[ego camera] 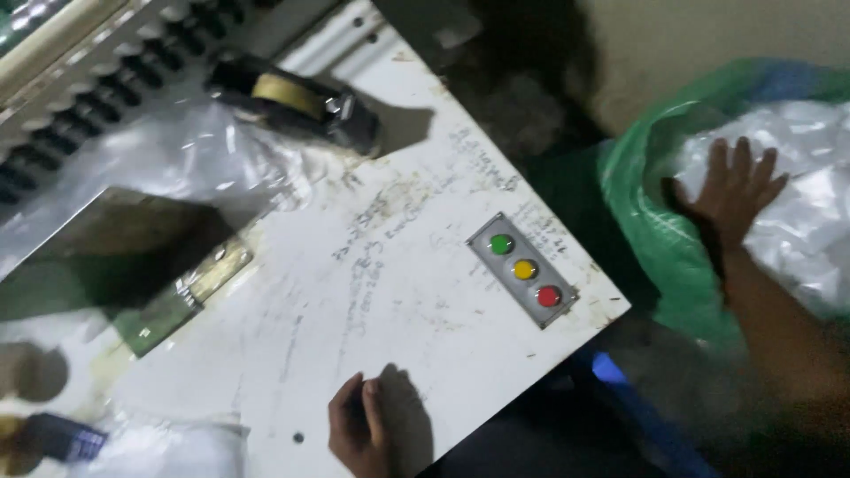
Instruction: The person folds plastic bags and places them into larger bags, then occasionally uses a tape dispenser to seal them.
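Right hand [733,188] presses clear packets [801,221] in a green bag [651,212].

Button panel [525,269] on table [372,292], bag [673,239] rightward

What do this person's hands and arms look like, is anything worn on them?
Both hands are bare: no gloves, rings or watch that can be made out. The left hand shows only to the wrist at the lower edge. The right hand leads into a bare forearm with no sleeve in view. The picture is dim and blurred, so finer marks cannot be told.
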